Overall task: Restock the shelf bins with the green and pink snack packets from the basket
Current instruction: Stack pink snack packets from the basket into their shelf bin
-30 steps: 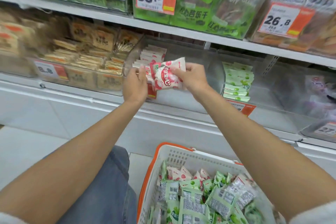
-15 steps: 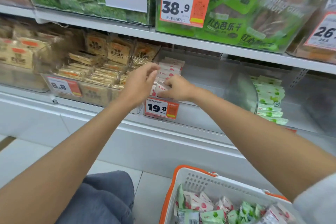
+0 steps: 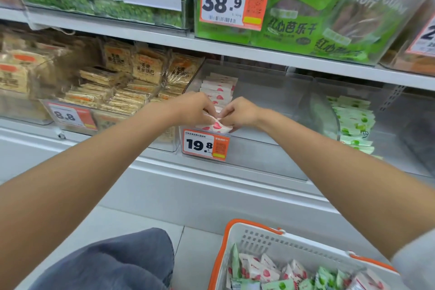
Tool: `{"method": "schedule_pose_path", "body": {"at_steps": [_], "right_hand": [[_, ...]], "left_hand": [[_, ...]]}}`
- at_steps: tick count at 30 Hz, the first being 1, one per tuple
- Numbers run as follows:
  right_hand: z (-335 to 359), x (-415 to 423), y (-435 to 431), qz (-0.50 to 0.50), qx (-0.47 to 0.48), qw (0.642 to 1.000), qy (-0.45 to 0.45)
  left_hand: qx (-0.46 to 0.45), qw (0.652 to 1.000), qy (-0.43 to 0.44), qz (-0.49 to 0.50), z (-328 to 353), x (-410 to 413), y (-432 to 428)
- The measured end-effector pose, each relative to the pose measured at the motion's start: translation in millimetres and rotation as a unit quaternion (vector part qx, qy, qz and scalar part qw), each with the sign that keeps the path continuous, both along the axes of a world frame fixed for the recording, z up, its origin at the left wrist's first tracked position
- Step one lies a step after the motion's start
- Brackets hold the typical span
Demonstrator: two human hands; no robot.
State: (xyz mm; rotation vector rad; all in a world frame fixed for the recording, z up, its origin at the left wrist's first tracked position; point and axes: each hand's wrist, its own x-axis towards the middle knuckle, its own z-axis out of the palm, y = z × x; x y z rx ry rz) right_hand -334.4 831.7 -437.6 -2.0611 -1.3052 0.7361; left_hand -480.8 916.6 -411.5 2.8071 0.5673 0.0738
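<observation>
Both hands meet at the front of a clear shelf bin [image 3: 263, 101]. My left hand [image 3: 193, 108] and my right hand [image 3: 240, 112] each pinch the pink-and-white snack packets [image 3: 217, 126] at the bin's front edge, above the 19.8 price tag [image 3: 204, 145]. Behind them a row of pink packets [image 3: 220, 88] stands in the bin. A stack of green packets [image 3: 353, 122] fills the neighbouring bin on the right. The white basket with an orange rim [image 3: 256, 238] sits low at the right, holding several green and pink packets [image 3: 263, 273].
Left of the pink bin stands a bin of brown cracker packets [image 3: 122, 87] with an 8.8 tag. The upper shelf [image 3: 235, 47] carries green bags and a 38.9 tag. My knee in blue denim [image 3: 113, 263] is at the bottom left, beside the basket.
The pink packets came down from in front of the bin to its front edge. My left hand closed onto them beside the right hand. The view shifted closer to the shelf.
</observation>
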Motion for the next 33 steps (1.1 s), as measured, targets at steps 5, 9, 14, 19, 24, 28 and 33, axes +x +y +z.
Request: {"method": "schedule_pose_path", "body": {"at_steps": [5, 9, 14, 19, 24, 28, 33], "right_hand": [[-5, 2, -2, -0.020, 0.064, 0.997, 0.023], [-14, 2, -8, -0.039, 0.064, 0.996, 0.052], [-17, 2, -10, -0.060, 0.086, 0.991, 0.084], [-23, 1, -12, -0.087, 0.102, 0.985, 0.112], [-21, 0, -14, -0.072, 0.035, 0.991, 0.106], [-22, -2, -11, -0.063, 0.046, 0.992, 0.102], [-22, -4, -13, -0.054, 0.023, 0.983, 0.172]], "left_hand": [[0.026, 0.998, 0.059, 0.005, 5, 1, 11], [0.071, 0.992, 0.108, -0.003, 3, 7, 6], [0.008, 0.986, 0.154, 0.056, 4, 13, -2], [-0.035, 0.986, 0.144, 0.076, -3, 8, -11], [-0.076, 0.994, 0.013, 0.081, -13, 6, -8], [-0.072, 0.992, 0.063, 0.077, -11, 10, -12], [-0.068, 0.989, 0.098, 0.086, -6, 7, -12]]}}
